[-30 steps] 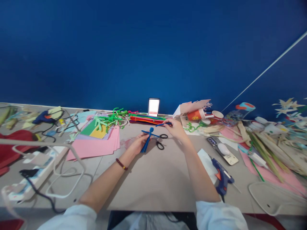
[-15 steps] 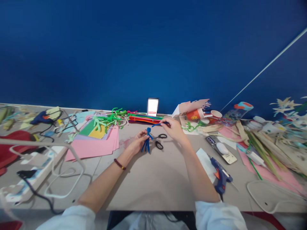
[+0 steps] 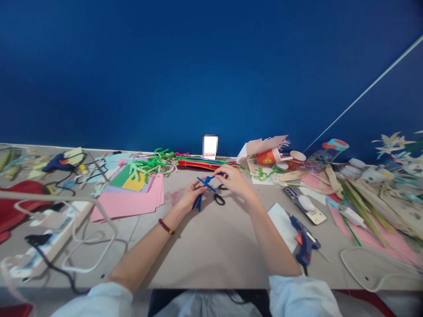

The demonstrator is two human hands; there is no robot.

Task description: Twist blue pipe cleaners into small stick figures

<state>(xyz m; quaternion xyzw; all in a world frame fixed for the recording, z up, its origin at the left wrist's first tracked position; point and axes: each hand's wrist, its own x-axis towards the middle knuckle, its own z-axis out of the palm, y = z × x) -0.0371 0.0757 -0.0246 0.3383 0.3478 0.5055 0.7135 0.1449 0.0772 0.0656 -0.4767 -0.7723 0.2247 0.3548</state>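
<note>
Taking the black-handled scissors (image 3: pixel 219 200) on the table as the landmark, the blue fuzzy-wire figure (image 3: pixel 207 183) is held just to their left and a little beyond, its legs hanging down. The left hand (image 3: pixel 190 197), left of the scissors, has thumb and fingers closed on the figure's body; the right hand (image 3: pixel 234 180), just beyond the scissors and partly covering them, pinches a thin blue strip (image 3: pixel 214 176) at the figure's upper end, though whether the strip is wound on is too small to tell. Farther beyond the scissors lie a bundle of coloured fuzzy wires (image 3: pixel 194 164) and an upright screen (image 3: pixel 210 146). Well left of the scissors are pink sheets (image 3: pixel 127 204); well to their right, nearer the person, lies a blue glue gun (image 3: pixel 306 244)
</note>
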